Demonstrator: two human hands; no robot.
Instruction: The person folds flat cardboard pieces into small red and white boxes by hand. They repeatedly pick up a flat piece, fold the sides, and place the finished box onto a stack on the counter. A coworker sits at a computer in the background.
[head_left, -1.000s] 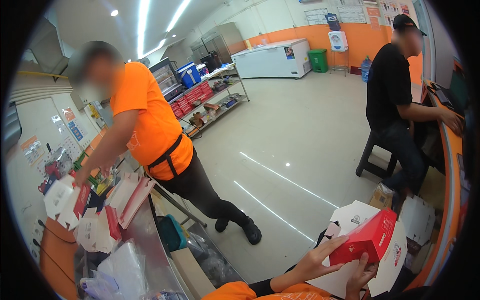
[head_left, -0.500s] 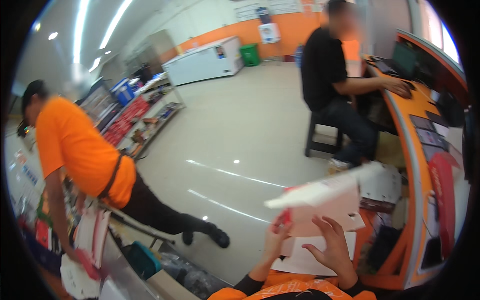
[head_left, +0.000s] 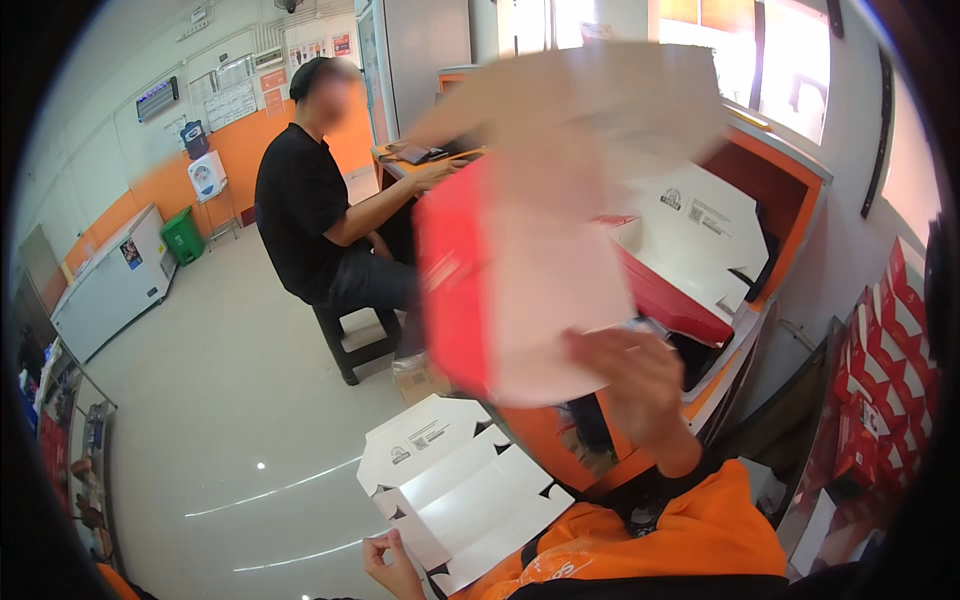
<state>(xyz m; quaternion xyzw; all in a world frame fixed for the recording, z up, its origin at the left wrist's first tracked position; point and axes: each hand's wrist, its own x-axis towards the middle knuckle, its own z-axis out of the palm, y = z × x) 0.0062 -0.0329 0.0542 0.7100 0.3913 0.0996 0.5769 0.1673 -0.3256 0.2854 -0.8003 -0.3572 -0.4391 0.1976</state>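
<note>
- The right hand [head_left: 640, 385] is raised in front of the camera, its fingers wrapped round the lower edge of a red-and-white carton [head_left: 520, 280]. The carton is motion-blurred; it looks partly erected, with a red side wall standing and a pale flap up above it, so I judge the folding of this one to be in hand, not finished.
- The left hand [head_left: 392, 565] sits low by the lower edge, fingers pinching the near edge of a flat white carton blank [head_left: 455, 490], which lies unfolded, printed side up, with its notched flaps spread. This one looks untouched by any folding.
- More flat white blanks [head_left: 700, 230] lie stacked on the orange table [head_left: 770, 165] to the right, over a red sheet; these seem to be stock waiting to be folded.
- At the far right, red cartons [head_left: 885, 360] stand in a stack; whether they are finished ones I cannot tell.
- A person in a black shirt [head_left: 300, 215] sits on a stool [head_left: 350, 340] at the table, apart from this work.
</note>
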